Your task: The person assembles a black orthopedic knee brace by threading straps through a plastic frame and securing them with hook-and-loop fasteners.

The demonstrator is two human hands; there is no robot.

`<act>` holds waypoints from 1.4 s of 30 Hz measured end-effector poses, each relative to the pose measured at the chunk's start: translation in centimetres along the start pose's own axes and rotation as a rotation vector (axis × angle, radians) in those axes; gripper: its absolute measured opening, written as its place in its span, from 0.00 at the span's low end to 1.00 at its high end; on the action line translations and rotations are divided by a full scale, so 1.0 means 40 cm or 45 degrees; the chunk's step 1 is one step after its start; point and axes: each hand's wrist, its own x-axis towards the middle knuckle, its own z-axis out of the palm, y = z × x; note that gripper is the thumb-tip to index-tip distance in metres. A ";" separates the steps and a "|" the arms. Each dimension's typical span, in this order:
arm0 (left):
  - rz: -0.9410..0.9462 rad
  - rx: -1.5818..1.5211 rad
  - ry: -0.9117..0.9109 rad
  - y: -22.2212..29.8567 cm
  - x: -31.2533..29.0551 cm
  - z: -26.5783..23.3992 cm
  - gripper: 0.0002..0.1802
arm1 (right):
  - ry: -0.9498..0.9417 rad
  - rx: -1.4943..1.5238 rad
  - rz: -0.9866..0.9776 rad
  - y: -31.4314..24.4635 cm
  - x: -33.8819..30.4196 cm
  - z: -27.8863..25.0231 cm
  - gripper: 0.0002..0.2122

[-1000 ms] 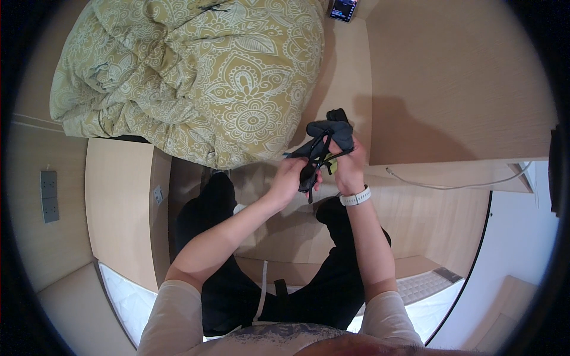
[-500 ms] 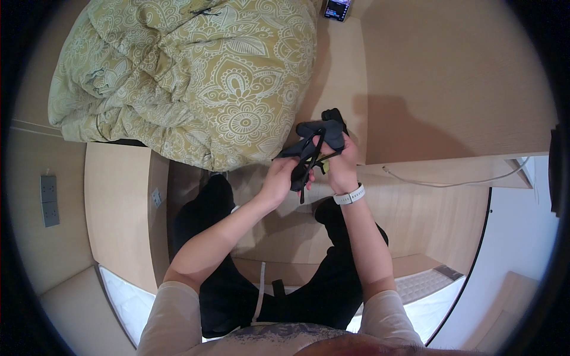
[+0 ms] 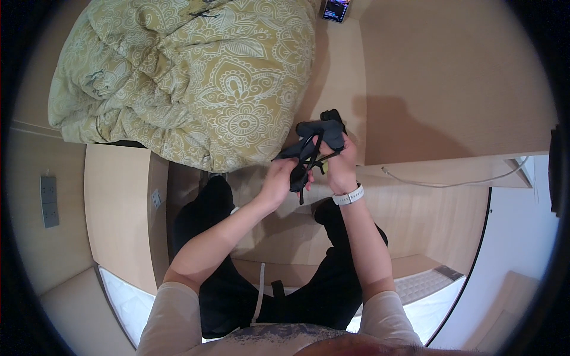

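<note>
Between my two hands is a dark grey and black item with a padded-looking grey body and thin black straps; its exact kind is unclear. My left hand is closed on its lower left part, with a few fingertips showing past the far side. My right hand, with a white watch on the wrist, grips the right side, and the straps cross in front of its fingers. A small yellow-green bit shows between the hands, below the straps.
A yellow-green patterned quilt is heaped at the upper left, close to the item. A lit phone stands at the top. Light wood panelling rises at the right, with a white cable below it. Wall sockets are at the left.
Almost nothing has moved. Both hands keep the same hold on the strapped item, and the view has shifted very slightly.
</note>
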 end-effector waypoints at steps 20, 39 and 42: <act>0.084 -0.105 0.010 -0.028 0.009 -0.005 0.20 | 0.043 0.011 0.365 -0.011 -0.015 0.015 0.10; -0.015 0.046 -0.030 0.000 0.009 -0.011 0.22 | -0.041 0.105 0.001 -0.013 0.003 -0.033 0.09; -0.040 0.050 -0.069 -0.028 0.014 -0.021 0.22 | -0.017 0.019 -0.013 0.000 -0.012 0.001 0.10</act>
